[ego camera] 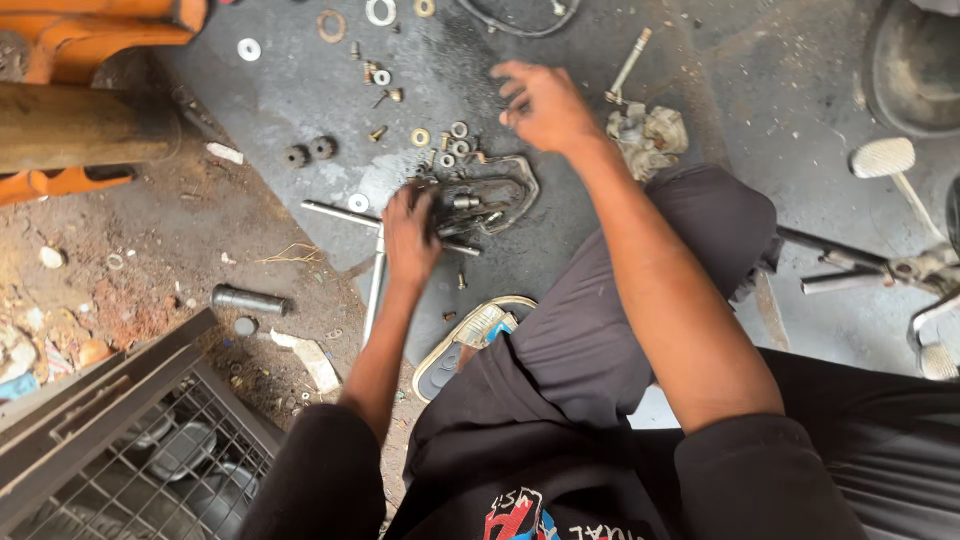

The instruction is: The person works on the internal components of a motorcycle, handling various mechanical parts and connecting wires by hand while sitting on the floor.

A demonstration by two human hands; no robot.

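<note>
Seen from above, squatting over a dark, oily concrete floor (300,90). Left hand (410,235) down on the left edge of a grimy metal casing (495,195), fingers curled over its rim and gripping it; casing lying flat on the floor, open side up, like a shallow tray, holding a short cylindrical part and some small dark bits too blurred to tell apart. Right hand (545,105) raised just beyond the casing, fingers bent and loosely gathered, blurred; impossible to tell whether anything is pinched in them.

Just above the casing, a cluster of small washers and nuts (450,140), some brass, some steel. Further up, larger washers (380,12) scattered, one white washer (249,49) apart to the left. Two black rubber bushes (309,152) side by side, left of the cluster. Long steel rod (345,213) lying across under the left hand, a second rod running down from it toward a sandalled foot (470,340). Right of the right hand, a pale crumpled lump of rag or part (650,135) with a long bolt (630,62) just above it.

Lower left, on dirt: a short dark cylinder (250,299) and a wire-mesh crate (150,460) with grey rounded parts inside. Upper left, an orange frame (100,30). Far right, foot pedals and levers (900,200).
</note>
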